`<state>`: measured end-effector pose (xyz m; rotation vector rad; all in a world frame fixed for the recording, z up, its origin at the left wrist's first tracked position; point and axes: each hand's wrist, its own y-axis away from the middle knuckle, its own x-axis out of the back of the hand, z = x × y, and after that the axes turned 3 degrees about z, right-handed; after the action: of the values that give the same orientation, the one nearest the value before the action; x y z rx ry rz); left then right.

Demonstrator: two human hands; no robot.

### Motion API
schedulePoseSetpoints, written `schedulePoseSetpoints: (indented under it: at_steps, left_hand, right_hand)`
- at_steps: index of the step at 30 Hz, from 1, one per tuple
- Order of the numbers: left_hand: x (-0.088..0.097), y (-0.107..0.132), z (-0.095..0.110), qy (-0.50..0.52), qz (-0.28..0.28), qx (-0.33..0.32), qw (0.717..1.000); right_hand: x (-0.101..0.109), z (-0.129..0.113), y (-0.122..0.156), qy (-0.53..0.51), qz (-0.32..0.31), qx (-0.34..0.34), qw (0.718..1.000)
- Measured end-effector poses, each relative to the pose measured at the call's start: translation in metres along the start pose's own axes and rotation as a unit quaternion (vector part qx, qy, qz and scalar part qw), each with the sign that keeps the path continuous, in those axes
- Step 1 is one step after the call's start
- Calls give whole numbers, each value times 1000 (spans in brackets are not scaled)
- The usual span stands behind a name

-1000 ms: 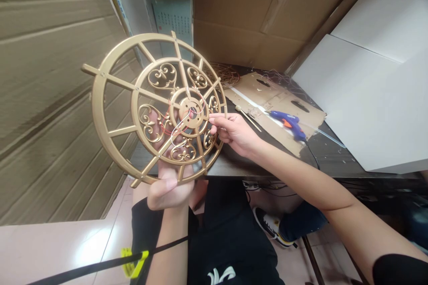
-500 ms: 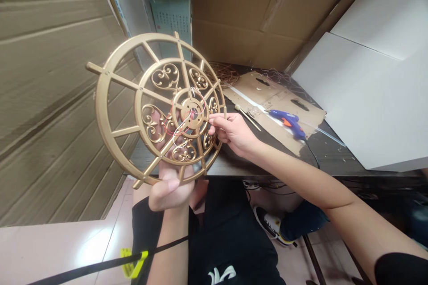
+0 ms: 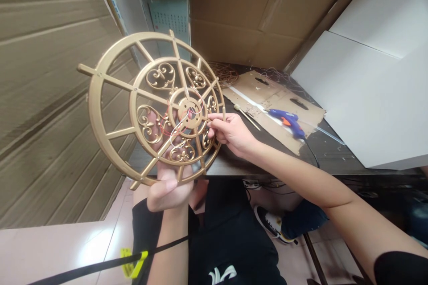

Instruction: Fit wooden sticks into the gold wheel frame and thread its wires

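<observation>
White boards (image 3: 368,98) fill my 2 o'clock and cardboard boxes (image 3: 254,9) stand at 12, behind the dark table (image 3: 267,160).

The gold frame (image 3: 100,111) is up in the air at my 10 o'clock, tilted, with its face towards me. My left hand (image 3: 169,187) grips its lower rim at 6 o'clock of the wheel, thumb in front and fingers behind. My right hand (image 3: 230,133) is pinched shut on the inner ring at the wheel's 3 o'clock. I cannot tell whether a strand sits between the fingertips too.

A cardboard sheet (image 3: 267,98) lies flat on the table, and a blue glue gun (image 3: 289,122) rests on it at 3 o'clock of my right hand. Thin red and white wires (image 3: 177,127) loop loose over the hub.

To my mind the work wants a steady left grip and a light right pinch, as those strands look easy to snag on the scrollwork.

A teal printed sheet (image 3: 172,18) at 12 o'clock is too small to read.
</observation>
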<state>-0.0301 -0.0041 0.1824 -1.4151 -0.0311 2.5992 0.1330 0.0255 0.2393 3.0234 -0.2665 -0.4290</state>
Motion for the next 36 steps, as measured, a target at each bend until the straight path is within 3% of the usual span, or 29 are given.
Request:
schedulePoseSetpoints:
  at_steps: [7, 19, 29, 36]
  left_hand:
    - [-19, 0, 5, 61, -7, -56, 997]
    - [-8, 1, 3, 32, 12, -29, 999]
    - [-14, -1, 4, 77, -34, -42, 996]
    - [-20, 0, 6, 55, -27, -56, 997]
  right_hand:
    - [1, -5, 2, -16, -10, 10, 1000]
    - [2, -2, -1, -10, -17, -3, 1000]
    - [0, -4, 0, -9, -4, -10, 1000]
    - [1, -5, 1, -12, -9, -10, 1000]
